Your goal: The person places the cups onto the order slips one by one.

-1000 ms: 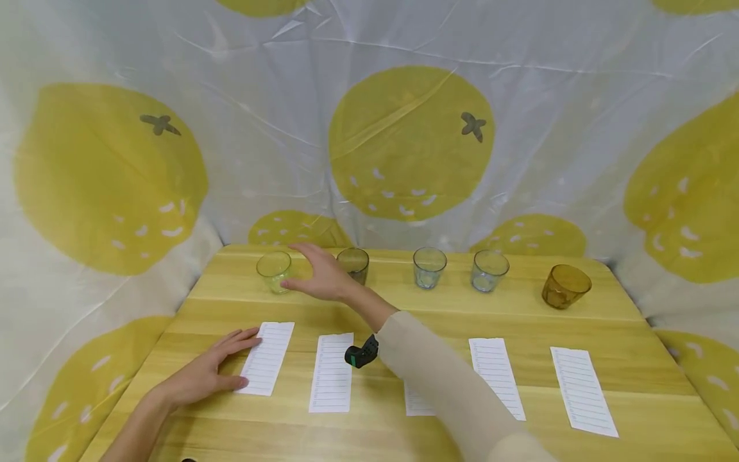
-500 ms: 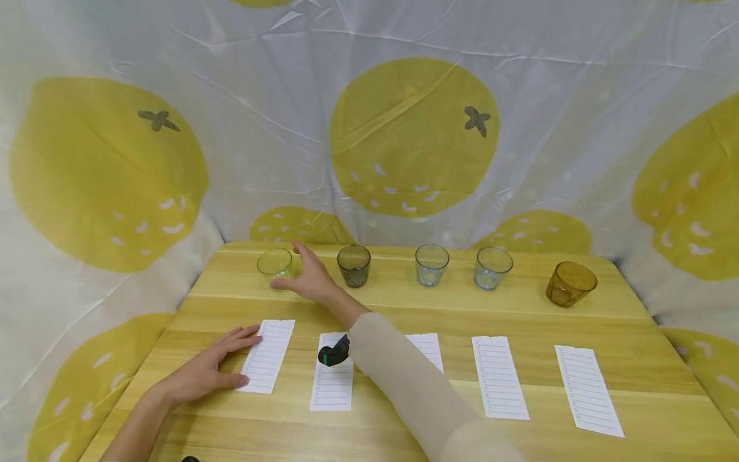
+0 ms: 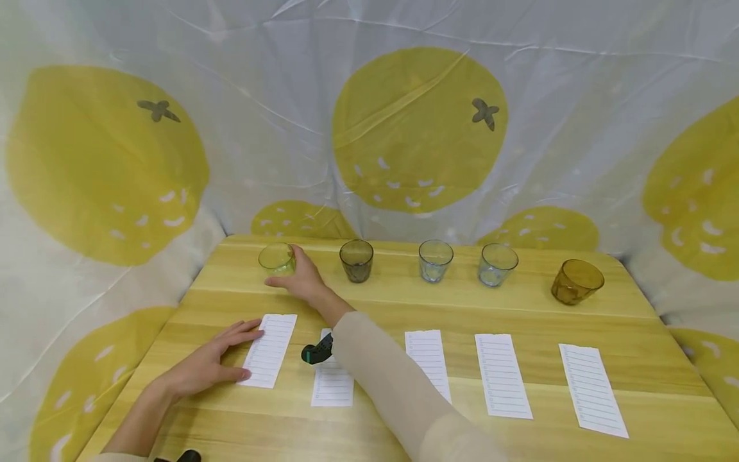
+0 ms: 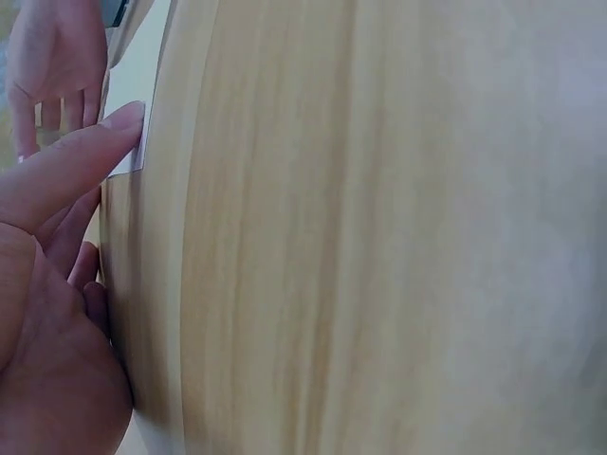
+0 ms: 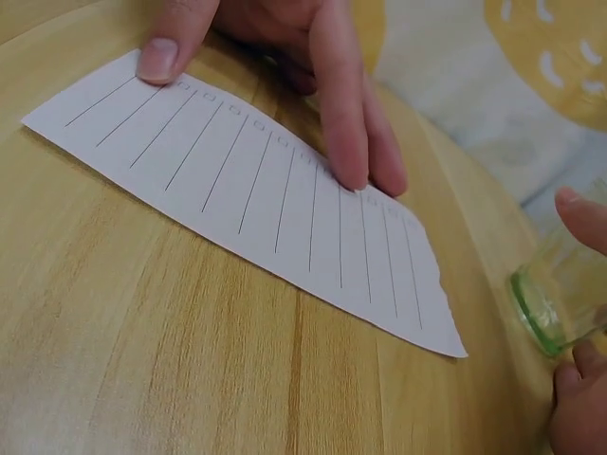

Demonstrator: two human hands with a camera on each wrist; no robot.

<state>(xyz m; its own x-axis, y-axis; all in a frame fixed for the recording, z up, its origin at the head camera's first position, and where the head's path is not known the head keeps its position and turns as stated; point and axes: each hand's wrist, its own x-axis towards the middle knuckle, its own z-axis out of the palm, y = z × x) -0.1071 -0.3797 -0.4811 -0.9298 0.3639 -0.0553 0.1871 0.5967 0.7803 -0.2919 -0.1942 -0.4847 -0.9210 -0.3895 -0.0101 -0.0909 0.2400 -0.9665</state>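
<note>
Our right hand (image 3: pixel 303 277) curls round the green glass (image 3: pixel 277 258), thumb on the side nearer us and fingers along the right and far side. The glass is at the far left of the table (image 3: pixel 248 423), at the left end of the row, with our right hand coming at it from the right. In the right wrist view, its thumb and fingers show on opposite sides of the glass; we cannot tell whether the base is touching the wood.

Our left hand (image 3: pixel 202 366) is spread wide and grips nothing. Its thumb and fingertips touch the left edge of the leftmost paper (image 3: pixel 271 350), which lies flat between that hand and the second paper (image 3: pixel 335 385). The green glass is beyond our left hand and well apart from it, on the far side of the leftmost paper.

Our right sleeve (image 3: pixel 381 378) crosses above the papers. To the right of our right hand, a grey glass (image 3: pixel 356 262) stands near, then two clear glasses (image 3: pixel 435 262) and an amber glass (image 3: pixel 577 282), well apart.
</note>
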